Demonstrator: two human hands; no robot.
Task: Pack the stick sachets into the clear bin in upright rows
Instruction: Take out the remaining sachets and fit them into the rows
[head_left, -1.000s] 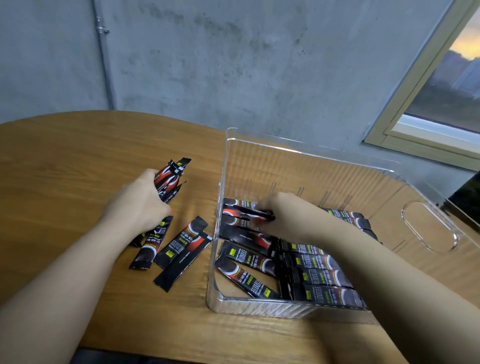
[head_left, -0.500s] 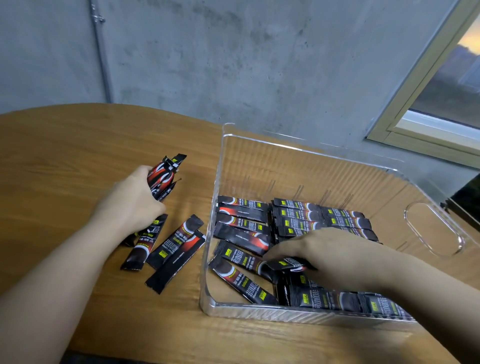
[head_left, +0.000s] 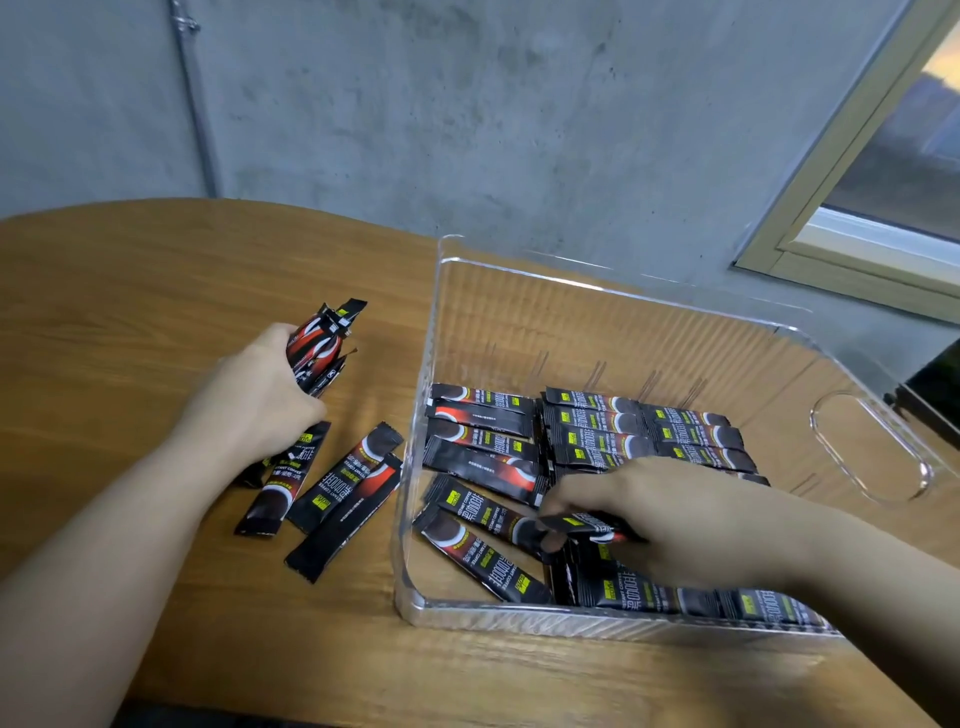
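Pinched between the fingertips of my right hand (head_left: 670, 519), one coffee stick sachet (head_left: 587, 525) hangs low inside the clear bin (head_left: 431, 364), long axis running left to right like the rows below it. My left hand (head_left: 254, 400) grips a bundle of sachets (head_left: 319, 343) upright on the wooden table (head_left: 130, 291), with three loose sachets (head_left: 337, 483) lying just beside it, outside the bin's left wall. From the head view, the right hand is nearer the open slot (the near-left corner, where two sachets (head_left: 478, 545) lie askew). A second ago that hand was at the far row; it has come toward the near wall.
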